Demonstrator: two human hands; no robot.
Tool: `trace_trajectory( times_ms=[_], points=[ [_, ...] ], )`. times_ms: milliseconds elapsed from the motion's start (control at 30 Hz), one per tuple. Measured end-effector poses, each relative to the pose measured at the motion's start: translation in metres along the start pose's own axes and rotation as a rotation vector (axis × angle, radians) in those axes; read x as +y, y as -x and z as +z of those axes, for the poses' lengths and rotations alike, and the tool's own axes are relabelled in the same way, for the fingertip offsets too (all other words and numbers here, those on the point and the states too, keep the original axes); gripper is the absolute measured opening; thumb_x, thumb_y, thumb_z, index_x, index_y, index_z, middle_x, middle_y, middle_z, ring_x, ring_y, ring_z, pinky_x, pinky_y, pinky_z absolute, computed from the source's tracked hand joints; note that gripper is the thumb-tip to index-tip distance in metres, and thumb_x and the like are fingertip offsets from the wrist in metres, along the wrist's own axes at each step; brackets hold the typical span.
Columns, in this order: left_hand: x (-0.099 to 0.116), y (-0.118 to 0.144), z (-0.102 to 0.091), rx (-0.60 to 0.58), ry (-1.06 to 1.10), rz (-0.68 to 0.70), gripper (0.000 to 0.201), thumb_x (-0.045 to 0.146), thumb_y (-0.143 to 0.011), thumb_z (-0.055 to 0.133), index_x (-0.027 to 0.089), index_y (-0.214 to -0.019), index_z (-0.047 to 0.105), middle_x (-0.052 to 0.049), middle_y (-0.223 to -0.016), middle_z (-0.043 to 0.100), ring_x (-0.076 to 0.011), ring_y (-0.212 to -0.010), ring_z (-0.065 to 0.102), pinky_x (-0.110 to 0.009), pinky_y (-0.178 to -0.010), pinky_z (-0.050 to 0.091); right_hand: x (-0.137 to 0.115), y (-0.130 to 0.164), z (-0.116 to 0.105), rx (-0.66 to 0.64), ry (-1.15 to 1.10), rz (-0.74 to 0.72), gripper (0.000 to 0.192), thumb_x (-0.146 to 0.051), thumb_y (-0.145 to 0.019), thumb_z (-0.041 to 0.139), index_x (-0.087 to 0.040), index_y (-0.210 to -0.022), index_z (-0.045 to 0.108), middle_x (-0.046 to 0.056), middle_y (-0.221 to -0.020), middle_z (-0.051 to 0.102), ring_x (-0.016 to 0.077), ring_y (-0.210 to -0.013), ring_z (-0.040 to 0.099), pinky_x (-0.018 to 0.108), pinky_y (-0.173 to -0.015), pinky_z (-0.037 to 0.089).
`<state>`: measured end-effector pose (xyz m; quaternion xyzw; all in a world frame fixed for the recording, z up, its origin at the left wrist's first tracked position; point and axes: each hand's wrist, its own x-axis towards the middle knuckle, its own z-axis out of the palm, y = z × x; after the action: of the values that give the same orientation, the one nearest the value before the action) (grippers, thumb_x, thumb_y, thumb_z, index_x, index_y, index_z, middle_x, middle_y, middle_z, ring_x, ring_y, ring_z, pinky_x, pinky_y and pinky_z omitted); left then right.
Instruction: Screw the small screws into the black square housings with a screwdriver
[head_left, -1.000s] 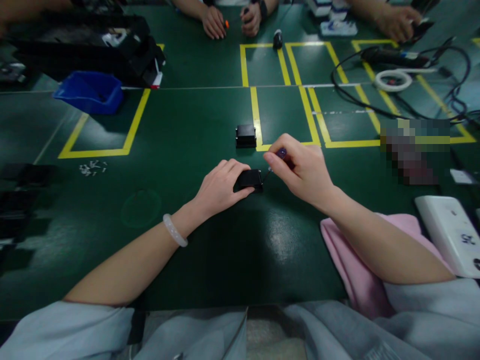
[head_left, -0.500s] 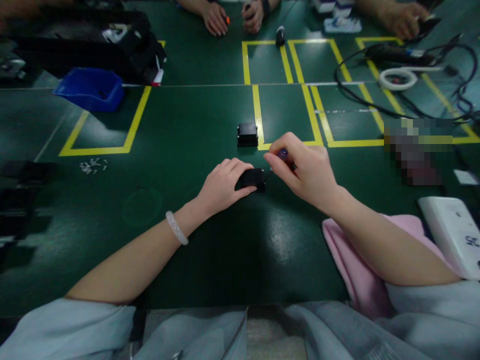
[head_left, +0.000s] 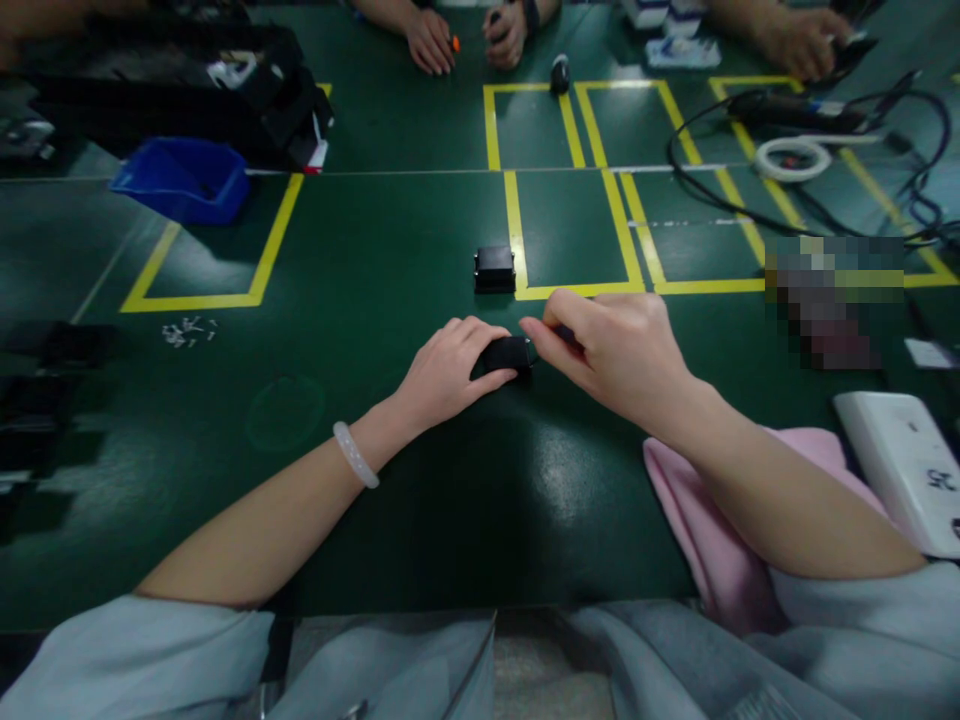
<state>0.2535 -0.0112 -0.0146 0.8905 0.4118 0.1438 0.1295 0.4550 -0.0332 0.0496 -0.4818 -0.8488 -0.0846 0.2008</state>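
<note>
My left hand [head_left: 454,372] is closed around a small black box [head_left: 506,353], thumb on its near side and fingers over the far side, pressing it to the green table. Just right of the box, my right hand [head_left: 619,340] is closed on a screwdriver [head_left: 568,336]; the fingers hide most of its dark handle, and its tip at the box's right end is too small to make out. Beyond my hands a second black box [head_left: 495,268] stands by itself beside the yellow tape.
Loose screws [head_left: 187,331] lie at the left, with a blue bin [head_left: 184,180] behind them. A pink cloth [head_left: 697,520] and a white case [head_left: 900,470] are at the right. Cables [head_left: 697,200] coil at the far right. Other people's hands [head_left: 431,42] rest across the table.
My right hand has turned and come slightly lower with the screwdriver, so less of the purple handle shows. The left hand and the box stay in place.
</note>
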Motion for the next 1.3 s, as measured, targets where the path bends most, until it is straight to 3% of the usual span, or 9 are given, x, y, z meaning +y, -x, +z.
trace_trajectory(
  times_ms=[167, 400, 733, 967, 1300],
  points=[
    [0.0, 0.0, 0.001, -0.006, 0.001, -0.008, 0.04, 0.049, -0.093, 0.049, 0.016, -0.116, 0.054, -0.008, -0.109, 0.059, -0.0238, -0.098, 0.052, -0.036, -0.085, 0.042, -0.006, -0.003, -0.007, -0.107, 0.017, 0.052, 0.03, -0.039, -0.094, 0.039, -0.016, -0.092, 0.06, 0.0, -0.056, 0.055, 0.0093, -0.047, 0.042, 0.024, -0.049, 0.017],
    [-0.002, 0.0, 0.002, -0.004, 0.002, -0.012, 0.04, 0.048, -0.093, 0.051, 0.017, -0.117, 0.054, -0.009, -0.109, 0.059, -0.0242, -0.098, 0.052, -0.036, -0.084, 0.041, -0.011, -0.009, -0.014, -0.088, 0.122, 0.04, 0.029, -0.04, -0.092, 0.041, -0.02, -0.078, 0.057, 0.001, -0.051, 0.048, 0.0103, -0.045, 0.034, 0.026, -0.049, 0.012],
    [-0.005, 0.001, 0.0, -0.024, 0.054, -0.006, 0.041, 0.048, -0.093, 0.049, 0.018, -0.121, 0.051, -0.008, -0.115, 0.059, -0.0234, -0.1, 0.052, -0.037, -0.09, 0.041, -0.011, -0.007, -0.005, -0.078, 0.056, 0.086, 0.028, -0.031, -0.094, 0.036, -0.017, -0.102, 0.059, -0.001, -0.052, 0.046, 0.009, -0.044, 0.034, 0.024, -0.047, 0.015],
    [-0.006, 0.002, 0.001, -0.017, 0.074, 0.006, 0.041, 0.049, -0.093, 0.049, 0.017, -0.119, 0.053, -0.007, -0.114, 0.059, -0.0226, -0.1, 0.052, -0.035, -0.088, 0.041, -0.009, -0.004, -0.005, -0.054, 0.012, 0.046, 0.027, -0.027, -0.093, 0.036, -0.017, -0.101, 0.06, -0.003, -0.052, 0.045, 0.0082, -0.044, 0.034, 0.023, -0.047, 0.017],
    [-0.007, 0.001, 0.001, -0.019, 0.061, 0.017, 0.041, 0.049, -0.093, 0.05, 0.018, -0.119, 0.053, -0.009, -0.114, 0.059, -0.0243, -0.101, 0.052, -0.037, -0.089, 0.041, 0.001, -0.007, -0.009, -0.149, -0.103, -0.031, 0.024, -0.027, -0.094, 0.037, -0.017, -0.103, 0.055, -0.002, -0.06, 0.052, 0.0088, -0.049, 0.039, 0.023, -0.05, 0.023]
  ],
)
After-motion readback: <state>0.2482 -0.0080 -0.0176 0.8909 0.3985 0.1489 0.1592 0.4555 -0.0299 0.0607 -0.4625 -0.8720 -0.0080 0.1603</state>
